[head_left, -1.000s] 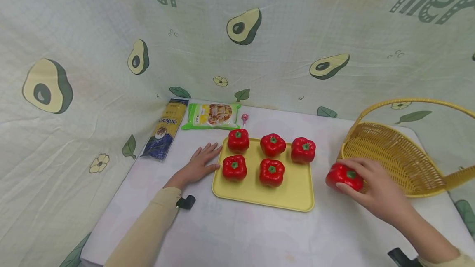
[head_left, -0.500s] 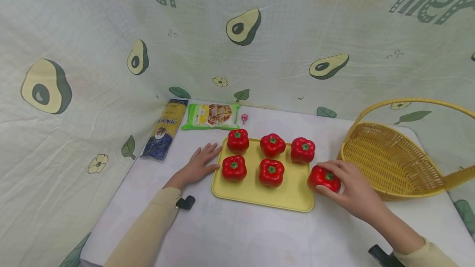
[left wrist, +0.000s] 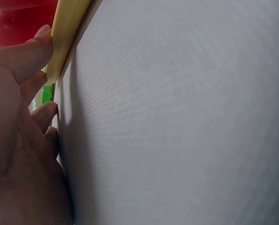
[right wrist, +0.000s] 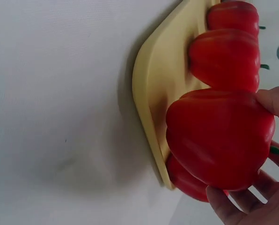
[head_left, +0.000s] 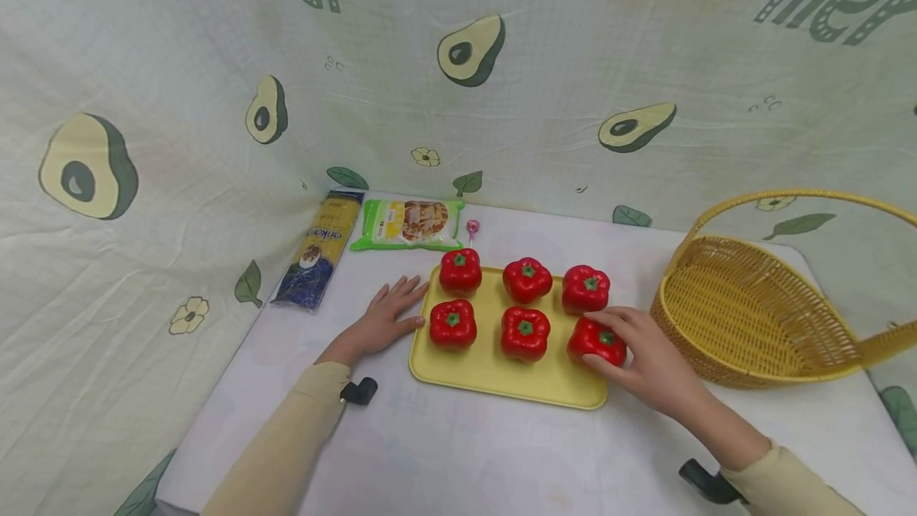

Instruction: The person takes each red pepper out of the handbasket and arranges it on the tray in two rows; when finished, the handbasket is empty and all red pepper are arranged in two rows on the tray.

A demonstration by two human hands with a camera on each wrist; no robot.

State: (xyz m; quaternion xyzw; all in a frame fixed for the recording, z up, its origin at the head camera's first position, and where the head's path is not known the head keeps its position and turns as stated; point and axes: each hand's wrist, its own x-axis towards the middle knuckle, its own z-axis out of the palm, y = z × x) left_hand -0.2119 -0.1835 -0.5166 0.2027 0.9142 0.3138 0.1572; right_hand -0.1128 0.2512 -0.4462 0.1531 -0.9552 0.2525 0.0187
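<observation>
My right hand (head_left: 648,357) grips a red bell pepper (head_left: 596,342) by its sides, with thumb and fingers curled round it. In the head view this pepper overlaps the right end of the yellow tray (head_left: 559,385); the right wrist view shows it close over the tray's rim (right wrist: 146,108). Several other red peppers stand on the tray in two rows, green stems up, among them a front middle pepper (head_left: 524,334) and a back right pepper (head_left: 585,289). My left hand (head_left: 387,317) lies flat on the table, fingers spread, thumb (left wrist: 41,44) at the tray's left edge.
A yellow wicker basket (head_left: 673,317) with a tall handle stands at the right, behind my right hand. Back left lie a blue and gold packet (head_left: 318,253), a green and white food packet (head_left: 408,224) and a pink lollipop (head_left: 472,227). A patterned cloth hangs behind the table.
My right hand has carried the bell pepper leftward from beside the basket to the tray's right end. The left hand and the other peppers have stayed in place.
</observation>
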